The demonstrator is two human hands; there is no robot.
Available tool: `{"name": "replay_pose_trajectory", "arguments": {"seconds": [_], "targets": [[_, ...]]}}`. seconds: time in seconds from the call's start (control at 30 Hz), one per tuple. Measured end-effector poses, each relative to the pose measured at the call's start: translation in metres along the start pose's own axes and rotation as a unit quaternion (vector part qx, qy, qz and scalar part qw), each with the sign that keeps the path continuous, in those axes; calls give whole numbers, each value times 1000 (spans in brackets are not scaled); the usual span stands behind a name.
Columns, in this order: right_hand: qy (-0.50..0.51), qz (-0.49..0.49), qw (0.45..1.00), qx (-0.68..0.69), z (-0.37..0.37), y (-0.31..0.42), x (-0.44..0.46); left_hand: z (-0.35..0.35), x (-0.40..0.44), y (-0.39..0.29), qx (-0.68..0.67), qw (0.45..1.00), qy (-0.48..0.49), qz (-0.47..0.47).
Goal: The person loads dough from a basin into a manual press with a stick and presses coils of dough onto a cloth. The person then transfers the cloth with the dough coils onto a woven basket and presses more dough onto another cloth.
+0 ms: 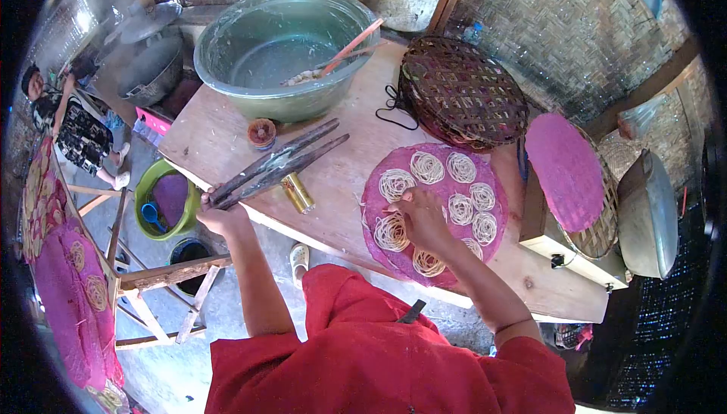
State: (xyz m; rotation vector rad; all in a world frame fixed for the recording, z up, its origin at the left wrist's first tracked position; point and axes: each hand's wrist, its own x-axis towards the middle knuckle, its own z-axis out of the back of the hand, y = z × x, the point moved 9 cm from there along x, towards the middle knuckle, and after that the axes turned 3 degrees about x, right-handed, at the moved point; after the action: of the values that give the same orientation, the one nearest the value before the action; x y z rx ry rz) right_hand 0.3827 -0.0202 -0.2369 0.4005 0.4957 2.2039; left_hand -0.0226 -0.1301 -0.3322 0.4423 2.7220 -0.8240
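My left hand is closed around the near ends of two long dark wooden sticks, which spread slightly apart over the table's left part. Pale smears mark the sticks. Over a round pink cloth mat, my right hand reaches in with its fingertips drawn together beside a coiled noodle nest. Whether a strand is between those fingertips is too small to make out. Several more noodle nests lie around the mat, some partly behind my hand and forearm.
A big green basin with an orange-handled tool stands at the back. Near the sticks are a gold can and a small round container. Dark woven trays sit behind the mat. At left, a person is near a steaming pot.
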Motion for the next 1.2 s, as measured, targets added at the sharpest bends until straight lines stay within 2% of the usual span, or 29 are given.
{"name": "replay_pose_trajectory", "arguments": {"seconds": [0.07,0.2,0.3,0.37,0.43,0.6,0.63,0.77,0.83,0.87,0.93,0.97,1.0,1.03,1.07,1.1,1.17,1.2], "targets": [[-8,19,996,-85,-5,4,0,9,9,-5,25,1000,-18,-5],[-11,22,996,-91,-1,12,-2,17,11,-28,72,996,-46,-34],[-19,-3,999,-37,16,6,-6,23,15,-45,85,994,-53,-42],[-46,-39,997,42,31,1,-12,16,1,-68,120,987,-63,-88],[-50,-50,996,59,35,0,-19,14,-3,-78,124,986,-57,-92],[-56,-39,995,66,13,-10,-29,-11,-23,-111,202,958,-7,-202],[-57,-49,996,46,11,-9,-30,-23,-38,-118,227,944,3,-241],[-54,-99,993,-37,6,-8,-29,-52,-80,-116,261,921,36,-286],[-53,-74,995,-51,5,-1,-30,-88,-114,-102,372,848,187,-327],[-50,-49,995,-65,5,4,-30,-93,-132,-90,445,827,180,-292],[-61,-34,995,-78,16,16,-33,-103,-161,-54,454,780,337,-267],[-70,-21,993,-91,22,22,-35,-107,-178,-28,434,764,434,-198],[-73,-22,993,-91,28,19,-37,-94,-179,6,456,718,502,-159],[-109,-43,993,-23,44,7,-44,-101,-199,27,521,631,546,-178],[-145,-63,986,44,59,-7,-53,-102,-218,40,534,606,569,-153],[-190,-94,976,52,78,-23,-66,-100,-221,50,532,605,573,-153],[-266,-154,951,26,106,-75,-107,-88,-240,87,584,439,635,-250],[-295,-182,938,-7,111,-107,-134,-87,-241,94,580,438,640,-250]]}}
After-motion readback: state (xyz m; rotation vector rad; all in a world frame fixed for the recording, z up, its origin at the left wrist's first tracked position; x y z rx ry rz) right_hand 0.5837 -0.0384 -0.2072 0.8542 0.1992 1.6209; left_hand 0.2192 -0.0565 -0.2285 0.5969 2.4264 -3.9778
